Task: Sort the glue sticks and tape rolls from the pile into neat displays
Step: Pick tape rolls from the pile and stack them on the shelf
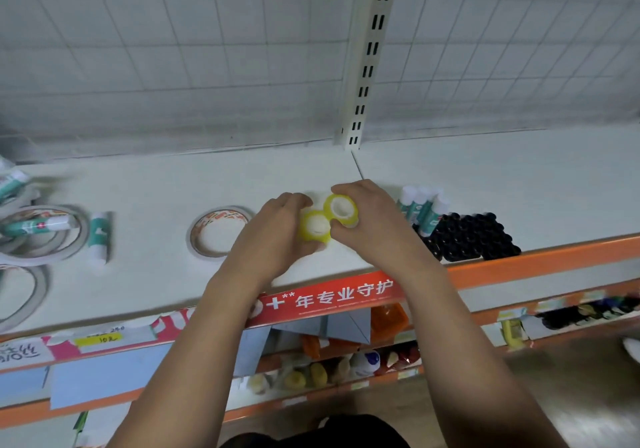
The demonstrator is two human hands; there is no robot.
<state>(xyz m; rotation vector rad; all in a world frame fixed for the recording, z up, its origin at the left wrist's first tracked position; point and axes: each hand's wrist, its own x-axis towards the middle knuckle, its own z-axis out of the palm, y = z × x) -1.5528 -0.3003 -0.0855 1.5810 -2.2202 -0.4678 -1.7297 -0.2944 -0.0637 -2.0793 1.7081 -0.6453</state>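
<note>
Currently: two yellow rolls, touching, near front edge of shelf. Fingers of left hand curl round near roll; those of right hand round far roll. Risk: right wrist toppling upright glue sticks just beside.

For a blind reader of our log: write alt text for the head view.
On a white shelf, the left hand holds a yellow tape roll beside a second yellow roll in the right hand. A flat tape ring lies left of them, a loose pile of tape and glue sticks further left; upright glue sticks and black caps stand right.
</note>
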